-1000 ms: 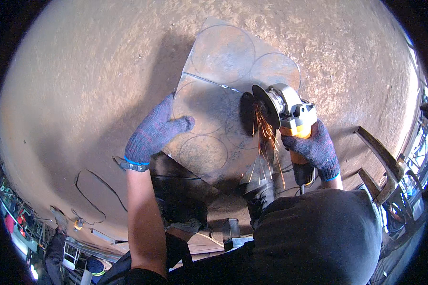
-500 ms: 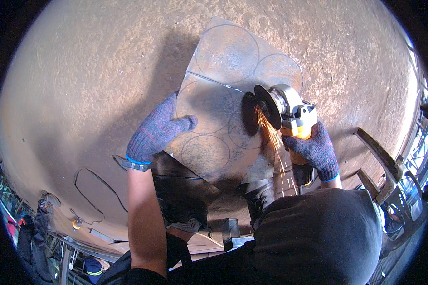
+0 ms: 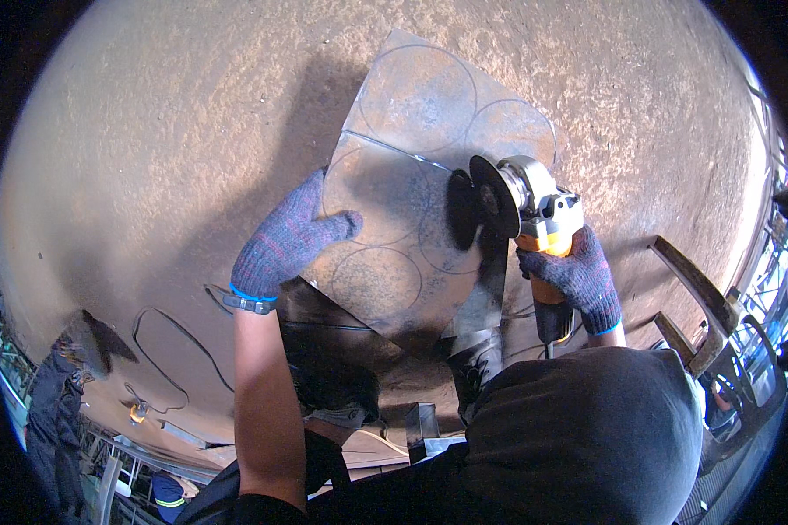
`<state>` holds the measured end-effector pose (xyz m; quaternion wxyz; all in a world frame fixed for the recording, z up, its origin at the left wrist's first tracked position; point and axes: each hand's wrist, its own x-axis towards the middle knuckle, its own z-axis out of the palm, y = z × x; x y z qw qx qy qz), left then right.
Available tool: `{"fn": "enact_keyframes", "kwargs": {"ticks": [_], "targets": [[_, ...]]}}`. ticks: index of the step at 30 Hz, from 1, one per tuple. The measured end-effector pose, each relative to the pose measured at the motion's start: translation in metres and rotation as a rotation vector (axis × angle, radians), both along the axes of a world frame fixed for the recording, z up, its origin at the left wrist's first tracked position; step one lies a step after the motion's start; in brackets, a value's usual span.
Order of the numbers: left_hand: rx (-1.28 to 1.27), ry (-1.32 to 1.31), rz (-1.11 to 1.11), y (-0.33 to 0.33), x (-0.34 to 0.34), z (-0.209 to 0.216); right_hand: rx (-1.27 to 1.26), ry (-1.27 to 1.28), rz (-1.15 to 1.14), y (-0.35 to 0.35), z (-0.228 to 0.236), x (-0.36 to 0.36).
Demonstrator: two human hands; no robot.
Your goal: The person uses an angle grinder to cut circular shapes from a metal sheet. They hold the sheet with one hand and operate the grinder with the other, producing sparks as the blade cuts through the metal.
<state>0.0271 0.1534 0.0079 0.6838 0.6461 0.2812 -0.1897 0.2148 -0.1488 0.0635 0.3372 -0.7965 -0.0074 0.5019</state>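
A flat steel plate (image 3: 385, 197) with drawn circles lies tilted before me, a bright cut line running across its upper half. My left hand (image 3: 293, 236), in a dark knitted glove, grips the plate's left edge with the thumb on top and the fingers hidden beneath. The gloved right hand (image 3: 582, 276) is wrapped around the body of a yellow, black and silver angle grinder (image 3: 541, 206). Its dark disc (image 3: 494, 197) stands on edge by the right end of the cut line; whether it touches the plate I cannot tell. No sparks show.
A large rusty curved metal surface (image 3: 175, 131) surrounds the plate. Heavy metal clamps (image 3: 696, 284) stand at right. A thin cable (image 3: 162, 354) snakes at left, near another person in dark clothes (image 3: 57, 402). A dark cloth-covered rounded shape (image 3: 587, 429) fills the lower right.
The orange sparks below the disc have stopped. My hands and the plate have barely shifted. At lower left, the other person has moved further into view.
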Motion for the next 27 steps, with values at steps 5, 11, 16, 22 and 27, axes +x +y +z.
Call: {"fn": "enact_keyframes", "kwargs": {"ticks": [5,11,16,22,27], "targets": [[-0.065,-0.017,0.024,0.000,0.001,-0.002,0.008,0.028,-0.015,-0.002,-0.002,-0.001],[-0.032,-0.043,0.013,0.000,0.000,-0.002,-0.006,0.005,-0.016,-0.002,-0.004,-0.002],[0.004,0.011,-0.021,0.001,0.001,-0.001,-0.061,0.009,-0.001,0.006,0.006,-0.001],[0.061,0.056,-0.071,0.002,0.001,-0.002,-0.097,-0.001,0.051,0.012,0.012,0.000],[0.116,0.007,-0.037,-0.002,0.002,0.000,-0.027,-0.042,0.044,0.010,0.006,-0.001]]}}
